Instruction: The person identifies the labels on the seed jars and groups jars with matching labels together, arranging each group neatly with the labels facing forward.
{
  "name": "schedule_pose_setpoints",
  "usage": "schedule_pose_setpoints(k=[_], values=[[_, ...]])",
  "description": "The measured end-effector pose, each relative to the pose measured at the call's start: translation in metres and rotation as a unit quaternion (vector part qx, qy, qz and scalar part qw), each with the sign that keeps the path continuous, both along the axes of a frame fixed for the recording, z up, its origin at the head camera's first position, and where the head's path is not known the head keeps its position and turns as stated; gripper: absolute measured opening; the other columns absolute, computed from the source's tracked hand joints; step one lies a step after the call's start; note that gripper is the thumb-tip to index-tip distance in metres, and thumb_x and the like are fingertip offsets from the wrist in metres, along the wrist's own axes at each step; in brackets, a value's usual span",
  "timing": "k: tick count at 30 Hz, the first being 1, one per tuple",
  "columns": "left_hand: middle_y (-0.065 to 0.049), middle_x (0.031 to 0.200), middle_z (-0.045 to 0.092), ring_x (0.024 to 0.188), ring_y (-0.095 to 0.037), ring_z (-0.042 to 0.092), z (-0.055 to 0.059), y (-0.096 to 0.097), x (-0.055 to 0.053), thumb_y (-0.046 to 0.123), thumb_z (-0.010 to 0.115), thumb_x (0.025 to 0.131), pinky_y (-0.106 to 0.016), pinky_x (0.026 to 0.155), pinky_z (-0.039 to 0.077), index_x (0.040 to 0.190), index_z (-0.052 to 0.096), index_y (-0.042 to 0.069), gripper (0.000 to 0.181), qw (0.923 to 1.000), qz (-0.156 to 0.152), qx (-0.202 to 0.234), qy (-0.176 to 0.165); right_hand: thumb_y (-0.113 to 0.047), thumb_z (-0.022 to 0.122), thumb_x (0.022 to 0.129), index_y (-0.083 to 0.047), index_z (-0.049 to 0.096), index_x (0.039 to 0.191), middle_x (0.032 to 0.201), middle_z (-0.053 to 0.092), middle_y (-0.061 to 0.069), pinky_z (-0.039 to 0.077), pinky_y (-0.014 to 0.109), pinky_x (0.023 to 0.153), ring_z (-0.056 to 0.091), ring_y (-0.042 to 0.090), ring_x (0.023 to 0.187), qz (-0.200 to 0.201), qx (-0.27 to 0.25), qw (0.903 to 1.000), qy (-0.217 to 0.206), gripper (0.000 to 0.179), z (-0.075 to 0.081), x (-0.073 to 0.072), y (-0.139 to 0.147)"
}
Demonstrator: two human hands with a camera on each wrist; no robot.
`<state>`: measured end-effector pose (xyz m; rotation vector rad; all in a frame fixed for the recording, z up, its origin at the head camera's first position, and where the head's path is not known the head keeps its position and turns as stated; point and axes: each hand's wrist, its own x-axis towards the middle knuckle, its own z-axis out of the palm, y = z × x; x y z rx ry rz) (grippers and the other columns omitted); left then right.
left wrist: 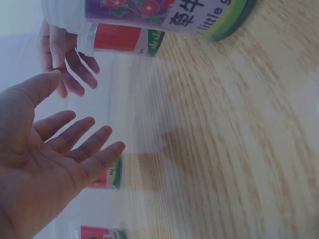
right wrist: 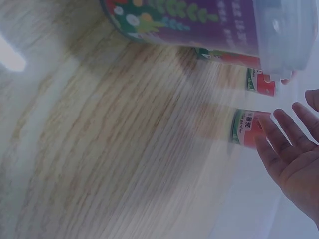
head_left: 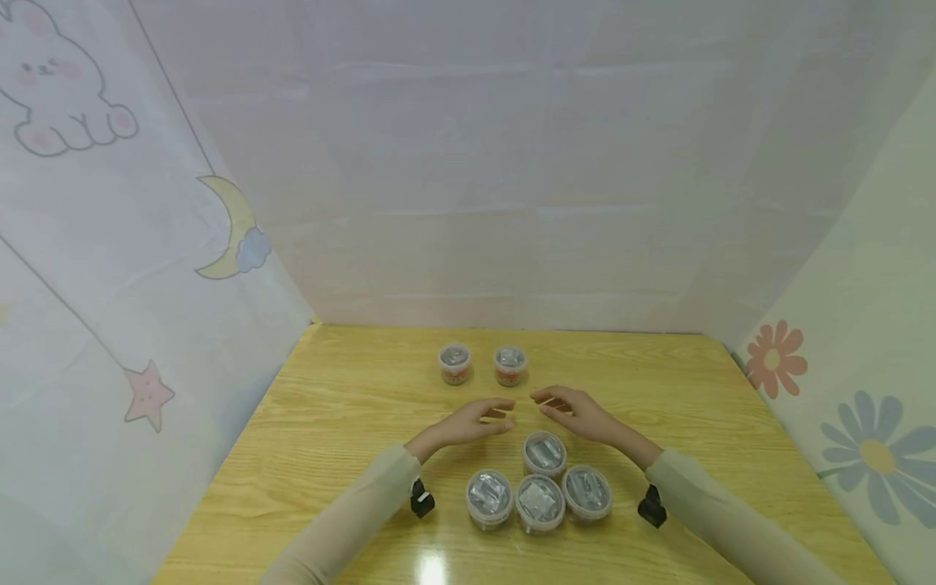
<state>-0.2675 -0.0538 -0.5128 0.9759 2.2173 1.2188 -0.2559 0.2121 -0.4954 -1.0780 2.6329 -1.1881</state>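
Note:
My left hand (head_left: 471,421) hovers over the middle of the table, fingers loosely extended and nothing in them. Facing it, my right hand (head_left: 578,413) is likewise relaxed and holds nothing. Just below the hands stands a lidded plastic tub (head_left: 544,453). Nearer to me, a row of similar tubs holds a left one (head_left: 489,497), a middle one (head_left: 540,504) and a right one (head_left: 587,492). Beyond the hands stand two red-labelled tubs, one on the left (head_left: 455,363) and one on the right (head_left: 510,366). A purple-labelled tub (left wrist: 149,12) looms close in the left wrist view.
The tubs stand on a wood-grain table (head_left: 351,390). A pale cloth backdrop (head_left: 497,203) rises behind its far edge. Printed sheets with a moon (head_left: 232,219) and flowers (head_left: 877,457) flank the left and right sides.

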Motion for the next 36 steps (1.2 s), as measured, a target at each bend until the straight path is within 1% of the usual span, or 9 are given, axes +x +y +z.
schedule_pose_setpoints(k=[2, 4, 8, 12, 13, 20, 25, 32, 36], values=[[-0.008, 0.144, 0.039, 0.127, -0.028, 0.044, -0.001, 0.000, 0.000, 0.035, 0.049, 0.097, -0.032, 0.100, 0.043, 0.144, 0.032, 0.006, 0.057, 1.0000, -0.003, 0.002, -0.008, -0.012, 0.048, 0.097, 0.002, 0.052, 0.124, 0.118, 0.057, 0.024, 0.051, 0.048, 0.085, 0.061, 0.035, 0.101, 0.001, 0.000, 1.0000, -0.005, 0.030, 0.004, 0.004, -0.002], [-0.008, 0.144, 0.039, 0.127, -0.028, 0.044, -0.002, -0.001, 0.001, 0.034, 0.049, 0.097, -0.032, 0.101, 0.042, 0.144, 0.032, 0.006, 0.057, 0.9998, -0.007, 0.009, -0.015, -0.008, 0.049, 0.097, 0.003, 0.052, 0.124, 0.118, 0.057, 0.025, 0.051, 0.050, 0.084, 0.060, 0.038, 0.101, 0.005, -0.002, 0.9999, -0.010, 0.030, 0.012, 0.010, -0.005], [-0.011, 0.145, 0.038, 0.127, -0.029, 0.043, -0.003, -0.002, 0.003, 0.035, 0.048, 0.097, -0.032, 0.101, 0.042, 0.144, 0.031, 0.006, 0.057, 0.9996, -0.017, 0.018, -0.016, -0.005, 0.050, 0.096, 0.005, 0.053, 0.122, 0.116, 0.058, 0.023, 0.051, 0.048, 0.084, 0.061, 0.038, 0.100, 0.011, 0.000, 0.9998, -0.013, 0.028, 0.029, 0.019, -0.009], [-0.010, 0.144, 0.039, 0.127, -0.029, 0.043, -0.003, -0.002, 0.007, 0.038, 0.047, 0.097, -0.031, 0.101, 0.042, 0.144, 0.031, 0.007, 0.058, 0.9996, -0.020, 0.014, -0.016, -0.004, 0.050, 0.095, 0.005, 0.053, 0.122, 0.116, 0.058, 0.023, 0.051, 0.047, 0.084, 0.061, 0.037, 0.100, 0.015, -0.001, 0.9998, -0.011, 0.028, 0.034, 0.024, -0.011], [-0.009, 0.144, 0.039, 0.127, -0.028, 0.044, -0.002, -0.002, 0.008, 0.038, 0.048, 0.097, -0.031, 0.101, 0.042, 0.144, 0.031, 0.007, 0.059, 0.9996, -0.020, 0.012, -0.015, -0.004, 0.050, 0.095, 0.005, 0.053, 0.122, 0.116, 0.058, 0.023, 0.051, 0.047, 0.084, 0.061, 0.037, 0.100, 0.016, -0.002, 0.9998, -0.011, 0.028, 0.034, 0.024, -0.011], [-0.006, 0.143, 0.040, 0.126, -0.025, 0.045, -0.005, -0.002, 0.011, 0.036, 0.048, 0.097, -0.029, 0.100, 0.042, 0.143, 0.034, 0.010, 0.055, 0.9996, -0.027, 0.007, -0.001, -0.019, 0.049, 0.097, 0.000, 0.052, 0.125, 0.119, 0.058, 0.018, 0.051, 0.041, 0.087, 0.061, 0.029, 0.103, 0.018, -0.011, 0.9997, -0.010, 0.034, -0.006, 0.011, -0.001], [-0.005, 0.144, 0.040, 0.126, -0.025, 0.045, -0.004, -0.003, 0.012, 0.038, 0.048, 0.096, -0.030, 0.101, 0.042, 0.143, 0.035, 0.012, 0.055, 0.9993, -0.036, 0.004, 0.004, -0.016, 0.050, 0.097, 0.001, 0.052, 0.125, 0.119, 0.058, 0.018, 0.051, 0.045, 0.086, 0.061, 0.032, 0.102, 0.037, -0.026, 0.9990, -0.006, 0.032, -0.004, 0.016, -0.004], [-0.004, 0.144, 0.040, 0.127, -0.027, 0.044, -0.001, -0.005, 0.011, 0.036, 0.048, 0.097, -0.032, 0.101, 0.042, 0.143, 0.035, 0.010, 0.054, 0.9984, -0.054, 0.009, 0.011, -0.015, 0.050, 0.097, 0.002, 0.051, 0.125, 0.120, 0.057, 0.019, 0.051, 0.043, 0.087, 0.061, 0.030, 0.102, 0.039, -0.013, 0.9991, 0.002, 0.033, 0.001, 0.017, -0.006], [-0.004, 0.144, 0.040, 0.127, -0.028, 0.044, 0.001, -0.005, 0.011, 0.037, 0.049, 0.096, -0.031, 0.101, 0.042, 0.142, 0.036, 0.012, 0.054, 0.9982, -0.059, 0.009, 0.011, -0.015, 0.050, 0.097, 0.003, 0.051, 0.126, 0.121, 0.056, 0.021, 0.050, 0.045, 0.088, 0.060, 0.032, 0.104, 0.046, -0.014, 0.9988, -0.004, 0.034, 0.002, 0.017, -0.006]])
